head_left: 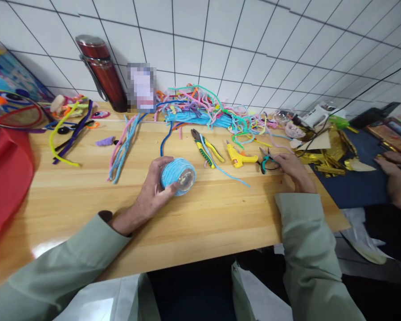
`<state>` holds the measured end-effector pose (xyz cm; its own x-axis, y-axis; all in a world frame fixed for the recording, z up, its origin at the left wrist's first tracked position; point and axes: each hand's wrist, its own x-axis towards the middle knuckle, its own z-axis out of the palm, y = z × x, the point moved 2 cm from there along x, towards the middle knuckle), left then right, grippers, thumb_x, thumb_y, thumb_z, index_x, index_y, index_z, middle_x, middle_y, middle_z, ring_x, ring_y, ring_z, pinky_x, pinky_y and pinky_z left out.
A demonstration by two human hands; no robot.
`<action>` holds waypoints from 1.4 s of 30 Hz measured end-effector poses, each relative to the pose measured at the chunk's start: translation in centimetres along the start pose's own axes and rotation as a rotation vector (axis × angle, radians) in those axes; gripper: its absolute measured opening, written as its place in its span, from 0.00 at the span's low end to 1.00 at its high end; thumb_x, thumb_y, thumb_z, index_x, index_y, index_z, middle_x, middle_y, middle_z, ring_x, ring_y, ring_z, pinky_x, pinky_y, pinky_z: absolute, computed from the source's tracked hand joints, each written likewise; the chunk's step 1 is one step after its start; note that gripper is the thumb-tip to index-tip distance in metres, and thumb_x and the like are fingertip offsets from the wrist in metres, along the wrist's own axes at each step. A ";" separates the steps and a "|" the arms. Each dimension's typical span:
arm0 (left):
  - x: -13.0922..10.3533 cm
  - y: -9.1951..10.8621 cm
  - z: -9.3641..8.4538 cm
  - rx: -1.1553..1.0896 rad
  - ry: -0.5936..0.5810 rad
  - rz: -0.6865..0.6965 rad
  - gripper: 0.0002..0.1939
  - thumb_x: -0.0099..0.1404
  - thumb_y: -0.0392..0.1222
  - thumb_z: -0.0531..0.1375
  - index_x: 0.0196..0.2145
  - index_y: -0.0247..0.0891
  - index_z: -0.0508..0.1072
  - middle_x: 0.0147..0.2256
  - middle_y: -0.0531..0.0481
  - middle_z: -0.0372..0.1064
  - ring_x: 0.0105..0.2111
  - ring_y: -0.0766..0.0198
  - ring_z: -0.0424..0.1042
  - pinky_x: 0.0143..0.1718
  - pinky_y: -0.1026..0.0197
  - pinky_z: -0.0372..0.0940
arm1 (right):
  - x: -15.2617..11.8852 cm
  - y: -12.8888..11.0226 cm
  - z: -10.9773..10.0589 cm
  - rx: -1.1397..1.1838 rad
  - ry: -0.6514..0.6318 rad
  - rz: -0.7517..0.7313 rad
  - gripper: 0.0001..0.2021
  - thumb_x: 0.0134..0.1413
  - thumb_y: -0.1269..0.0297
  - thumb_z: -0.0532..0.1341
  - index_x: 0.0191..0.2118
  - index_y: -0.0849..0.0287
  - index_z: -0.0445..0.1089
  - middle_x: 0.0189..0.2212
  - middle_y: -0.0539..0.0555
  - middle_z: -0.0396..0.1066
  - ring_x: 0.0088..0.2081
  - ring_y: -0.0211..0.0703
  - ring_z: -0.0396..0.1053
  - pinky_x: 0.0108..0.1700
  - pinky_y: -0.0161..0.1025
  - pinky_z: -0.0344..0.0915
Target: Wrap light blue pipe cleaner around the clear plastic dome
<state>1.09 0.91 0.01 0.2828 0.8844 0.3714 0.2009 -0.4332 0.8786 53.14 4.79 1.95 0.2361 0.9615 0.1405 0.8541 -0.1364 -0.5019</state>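
Note:
My left hand (157, 189) is closed around a clear ball wrapped in light blue pipe cleaner (173, 173), its bare see-through end facing right. Over to the right, my right hand (292, 167) grips the handles of small teal-and-black pliers (266, 161) near the tabletop. Just left of these lies a yellow glue gun (241, 157). Larger pliers with yellow-green handles (207, 149) rest between the two hands, and a loose light blue pipe cleaner (227, 173) runs across them.
A heap of coloured pipe cleaners (203, 111) lies along the tiled wall. A red thermos (102, 73) stands behind at left, with pink and blue pipe cleaners (123, 149) in front. Gold foil scraps (330, 156) and another person's hand (397, 178) are at right. Red material (6, 178) covers the left edge.

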 end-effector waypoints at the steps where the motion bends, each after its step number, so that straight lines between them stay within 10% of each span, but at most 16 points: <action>1: 0.0 0.0 0.0 0.004 0.000 0.006 0.32 0.72 0.58 0.65 0.65 0.45 0.61 0.63 0.38 0.63 0.63 0.46 0.68 0.65 0.40 0.68 | 0.1 0.0 0.1 -0.038 -0.003 0.058 0.16 0.64 0.57 0.60 0.28 0.59 0.77 0.22 0.56 0.75 0.26 0.46 0.68 0.33 0.44 0.61; 17: 0.5 -0.4 0.2 0.026 0.002 0.057 0.30 0.72 0.54 0.64 0.65 0.43 0.62 0.62 0.39 0.64 0.64 0.46 0.67 0.66 0.39 0.66 | -2.9 -4.8 -0.4 -0.184 0.181 0.224 0.17 0.58 0.52 0.66 0.42 0.63 0.80 0.45 0.70 0.83 0.50 0.65 0.79 0.55 0.58 0.72; 22: 0.7 -0.4 0.3 0.025 -0.003 0.070 0.29 0.71 0.52 0.64 0.64 0.43 0.62 0.61 0.39 0.64 0.63 0.47 0.67 0.67 0.40 0.65 | -6.2 -9.4 1.4 -0.061 0.170 0.009 0.18 0.63 0.49 0.62 0.45 0.59 0.79 0.47 0.66 0.83 0.52 0.62 0.79 0.58 0.60 0.73; 31: 0.5 -1.0 0.6 0.019 0.022 0.113 0.30 0.72 0.53 0.64 0.65 0.42 0.60 0.62 0.38 0.62 0.64 0.45 0.66 0.68 0.39 0.63 | -11.6 -24.5 8.5 0.259 -0.103 -0.648 0.24 0.71 0.51 0.65 0.64 0.57 0.69 0.59 0.65 0.77 0.62 0.57 0.75 0.65 0.57 0.72; 42: 0.6 -1.4 0.4 0.021 0.021 0.155 0.31 0.74 0.57 0.63 0.66 0.44 0.61 0.63 0.38 0.62 0.65 0.45 0.65 0.69 0.39 0.63 | -11.4 -24.1 14.9 0.453 -0.076 -0.818 0.48 0.64 0.48 0.72 0.79 0.50 0.45 0.73 0.70 0.58 0.75 0.68 0.59 0.73 0.71 0.64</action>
<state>1.35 1.99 -1.09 0.2925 0.8097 0.5087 0.1762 -0.5685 0.8036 22.98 0.67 -0.24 -0.4025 0.7331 0.5482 0.4762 0.6792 -0.5585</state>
